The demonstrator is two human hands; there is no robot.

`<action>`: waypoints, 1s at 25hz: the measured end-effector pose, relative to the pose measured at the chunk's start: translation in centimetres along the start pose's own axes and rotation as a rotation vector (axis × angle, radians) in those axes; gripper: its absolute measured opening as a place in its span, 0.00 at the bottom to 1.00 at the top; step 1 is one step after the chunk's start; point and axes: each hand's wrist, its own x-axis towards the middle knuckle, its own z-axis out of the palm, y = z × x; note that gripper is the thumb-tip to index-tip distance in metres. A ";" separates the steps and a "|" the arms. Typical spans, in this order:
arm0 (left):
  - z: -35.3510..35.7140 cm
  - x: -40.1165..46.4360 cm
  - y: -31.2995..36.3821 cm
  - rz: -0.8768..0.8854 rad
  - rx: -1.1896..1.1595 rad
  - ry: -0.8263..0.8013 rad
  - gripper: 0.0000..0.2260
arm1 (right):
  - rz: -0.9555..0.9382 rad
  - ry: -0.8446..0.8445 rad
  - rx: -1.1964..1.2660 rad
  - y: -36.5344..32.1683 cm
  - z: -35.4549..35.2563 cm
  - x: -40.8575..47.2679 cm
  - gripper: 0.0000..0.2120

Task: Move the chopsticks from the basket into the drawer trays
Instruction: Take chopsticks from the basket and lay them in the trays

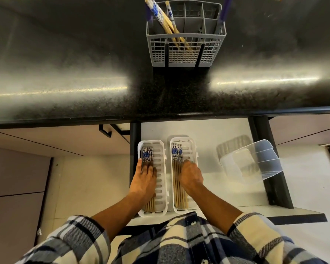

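Now both hands are down in the white slotted trays, low in the middle of the frame. The left hand (146, 175) lies flat, fingers straight, pressing chopsticks in the left tray (161, 180). The right hand (190, 175) is curled on chopsticks in the right tray (192, 149) (I think it is pinching them). Best to nudge the thin wooden sticks side by side, blue ends together. More chopsticks (168, 21) lean in the grey plastic basket (185, 52), upper middle, on the shiny dark counter (65, 63).
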 end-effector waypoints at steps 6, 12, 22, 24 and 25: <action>-0.3 -0.4 0.6 -0.031 0.008 0.006 0.37 | -0.038 -0.015 0.004 0.4 -0.1 0.2 0.09; -0.5 -0.3 0.9 -0.034 0.026 0.002 0.35 | -0.044 -0.040 0.000 0.8 0.2 0.4 0.07; -6.5 -1.7 -1.7 -0.083 -0.526 0.118 0.33 | -0.098 -0.057 0.170 0.1 -3.7 0.0 0.10; -10.7 -2.7 -4.4 -0.090 -0.747 0.301 0.26 | -0.189 0.046 0.257 -1.2 -7.8 0.1 0.10; -12.9 -2.9 -5.9 -0.101 -0.860 0.395 0.26 | -0.241 0.115 0.300 -2.1 -10.4 0.2 0.10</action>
